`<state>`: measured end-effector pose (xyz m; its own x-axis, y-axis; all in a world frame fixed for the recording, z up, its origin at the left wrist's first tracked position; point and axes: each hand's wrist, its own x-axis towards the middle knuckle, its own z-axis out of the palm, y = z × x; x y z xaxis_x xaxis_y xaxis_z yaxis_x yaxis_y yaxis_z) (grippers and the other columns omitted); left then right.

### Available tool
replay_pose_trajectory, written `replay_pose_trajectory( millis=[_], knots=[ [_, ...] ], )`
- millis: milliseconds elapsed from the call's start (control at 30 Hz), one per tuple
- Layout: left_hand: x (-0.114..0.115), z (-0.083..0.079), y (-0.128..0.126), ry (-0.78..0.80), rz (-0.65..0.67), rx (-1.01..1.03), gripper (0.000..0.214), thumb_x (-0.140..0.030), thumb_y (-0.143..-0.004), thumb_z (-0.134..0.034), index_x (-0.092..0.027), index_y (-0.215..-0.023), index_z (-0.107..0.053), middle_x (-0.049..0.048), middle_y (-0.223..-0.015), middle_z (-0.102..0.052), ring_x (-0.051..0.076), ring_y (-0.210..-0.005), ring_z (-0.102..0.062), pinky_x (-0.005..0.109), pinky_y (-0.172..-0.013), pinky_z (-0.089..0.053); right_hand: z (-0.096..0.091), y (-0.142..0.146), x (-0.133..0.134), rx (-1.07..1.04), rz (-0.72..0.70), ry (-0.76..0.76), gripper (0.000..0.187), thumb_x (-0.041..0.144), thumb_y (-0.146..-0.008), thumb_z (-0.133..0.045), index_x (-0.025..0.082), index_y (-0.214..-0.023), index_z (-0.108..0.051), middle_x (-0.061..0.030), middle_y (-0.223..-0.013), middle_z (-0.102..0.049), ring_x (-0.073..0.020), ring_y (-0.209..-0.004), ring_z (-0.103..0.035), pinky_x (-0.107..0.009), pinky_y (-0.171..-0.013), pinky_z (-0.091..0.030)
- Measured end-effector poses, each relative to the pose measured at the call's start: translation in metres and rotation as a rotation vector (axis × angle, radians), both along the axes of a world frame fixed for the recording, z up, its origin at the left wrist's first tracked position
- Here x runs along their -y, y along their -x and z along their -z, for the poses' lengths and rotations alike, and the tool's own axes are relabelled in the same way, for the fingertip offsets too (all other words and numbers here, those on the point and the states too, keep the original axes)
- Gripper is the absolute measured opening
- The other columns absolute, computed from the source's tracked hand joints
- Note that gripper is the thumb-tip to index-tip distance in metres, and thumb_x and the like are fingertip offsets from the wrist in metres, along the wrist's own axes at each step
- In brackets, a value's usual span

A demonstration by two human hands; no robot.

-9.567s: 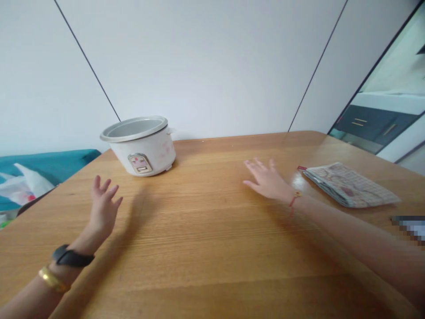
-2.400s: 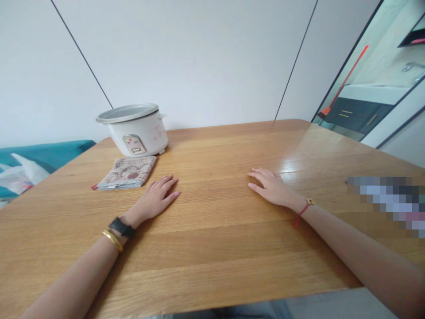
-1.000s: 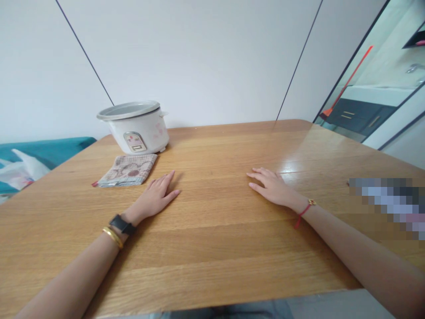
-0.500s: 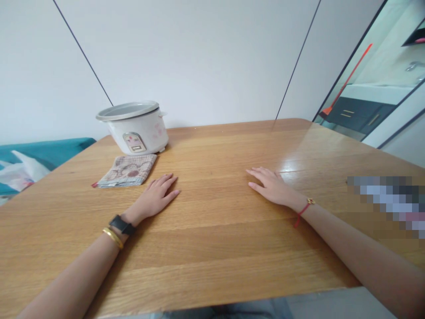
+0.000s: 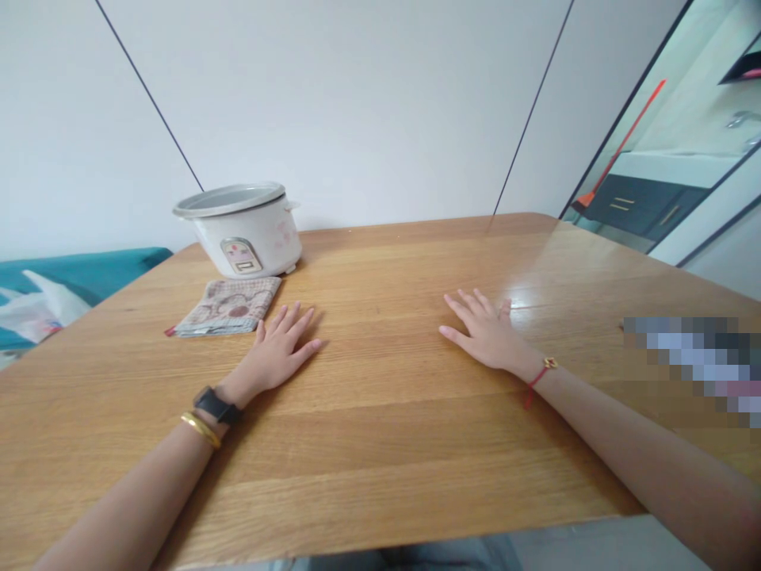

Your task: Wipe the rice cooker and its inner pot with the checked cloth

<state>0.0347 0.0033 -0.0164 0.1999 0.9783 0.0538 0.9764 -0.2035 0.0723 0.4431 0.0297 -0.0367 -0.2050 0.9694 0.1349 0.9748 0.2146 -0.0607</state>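
Note:
My left hand (image 5: 279, 349) is over the wooden table (image 5: 369, 444), palm down with fingers spread, and holds nothing. Just beyond its fingertips lies a folded patterned cloth (image 5: 231, 308) in brown, white and pale blue. Behind the cloth stands a white rice cooker (image 5: 243, 230) without a lid, its inside mostly hidden from this angle. My right hand (image 5: 484, 333) is also palm down with its fingers fanned out, nothing in it, toward the right of the table. Whether the palms rest fully on the wood I cannot tell.
A pale panelled wall (image 5: 369, 111) rises behind the table. A blurred-out item (image 5: 701, 357) lies at the right. Off the left side are a teal seat (image 5: 119, 270) and a white plastic bag (image 5: 41, 309). A red broom (image 5: 624, 143) leans beyond a doorway at the right.
The fingers of both hands have spread wider apart. The rice cooker and the cloth have stayed in place.

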Motion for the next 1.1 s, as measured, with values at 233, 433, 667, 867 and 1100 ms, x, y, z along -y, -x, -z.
replay_pose_trajectory(
  millis=[233,433,667,867,1100],
  knots=[
    [0.000,-0.004,-0.002,0.096,0.015,-0.012,0.073,-0.066,-0.099,-0.026,-0.025,-0.160,-0.027,0.0106,-0.167,-0.020,0.032,-0.155,-0.018,0.065,-0.119,-0.018,-0.003,0.000,0.000,-0.029,-0.024,0.114,0.080,0.070,-0.096,-0.024,0.022,-0.160,-0.030,-0.0096,-0.166,-0.024,-0.0365,-0.153,-0.021,-0.073,-0.116,-0.018],
    [0.003,0.000,-0.003,0.013,0.020,0.013,0.070,-0.065,-0.100,-0.028,-0.032,-0.161,-0.024,0.0078,-0.167,-0.021,0.036,-0.155,-0.015,0.071,-0.117,-0.014,-0.002,-0.001,-0.001,-0.050,-0.037,0.090,0.084,0.071,-0.095,-0.028,0.019,-0.161,-0.027,-0.0120,-0.165,-0.026,-0.0375,-0.151,-0.024,-0.071,-0.116,-0.020],
    [0.000,0.005,0.001,0.041,0.084,0.035,0.074,-0.065,-0.100,-0.025,-0.022,-0.160,-0.029,0.0118,-0.166,-0.027,0.030,-0.153,-0.026,0.055,-0.121,-0.024,0.000,0.001,-0.001,-0.011,-0.025,0.101,0.081,0.070,-0.095,-0.024,0.022,-0.161,-0.028,-0.0093,-0.166,-0.023,-0.0372,-0.153,-0.021,-0.072,-0.117,-0.018],
    [-0.001,0.009,0.002,-0.033,0.062,0.091,0.092,-0.067,-0.097,-0.030,-0.007,-0.162,-0.002,0.0208,-0.163,-0.029,0.032,-0.151,-0.029,0.053,-0.121,-0.024,0.000,0.001,0.000,-0.026,-0.017,0.097,0.084,0.069,-0.096,-0.026,0.019,-0.163,-0.017,-0.0119,-0.166,-0.021,-0.0363,-0.153,-0.022,-0.071,-0.116,-0.018],
    [0.002,0.000,-0.003,-0.021,-0.025,-0.023,0.075,-0.068,-0.096,-0.033,-0.024,-0.157,-0.036,0.0124,-0.167,-0.023,0.037,-0.154,-0.018,0.064,-0.119,-0.017,0.000,0.000,0.000,-0.042,-0.037,0.087,0.087,0.070,-0.095,-0.026,0.018,-0.164,-0.013,-0.0125,-0.166,-0.021,-0.0375,-0.152,-0.023,-0.072,-0.116,-0.019]
  ],
)
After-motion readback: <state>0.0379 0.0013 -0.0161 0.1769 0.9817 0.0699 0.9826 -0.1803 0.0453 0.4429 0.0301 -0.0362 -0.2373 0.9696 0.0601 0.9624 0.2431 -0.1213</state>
